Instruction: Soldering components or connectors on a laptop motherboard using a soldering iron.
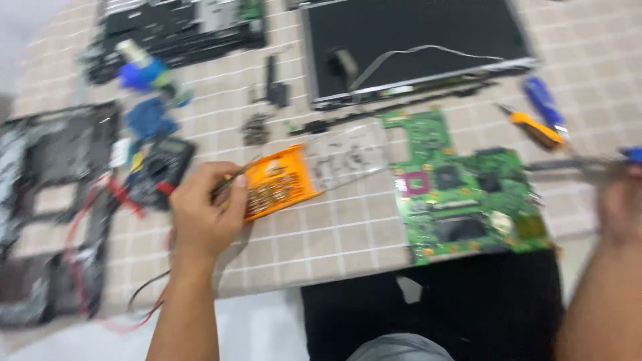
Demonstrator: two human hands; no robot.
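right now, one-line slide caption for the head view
Left hand holds thin tweezers over an orange parts box; right hand grips a tool beside a green circuit board.

right hand (618, 200) blurred, cut off

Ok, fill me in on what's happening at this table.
A person sits at a tiled table strewn with laptop parts. The left hand holds thin tweezers at an orange screw box. The right hand, blurred at the frame's edge, holds a screwdriver over a green motherboard. A screen panel lies behind it, a multimeter to the left, and two more screwdrivers at the right.
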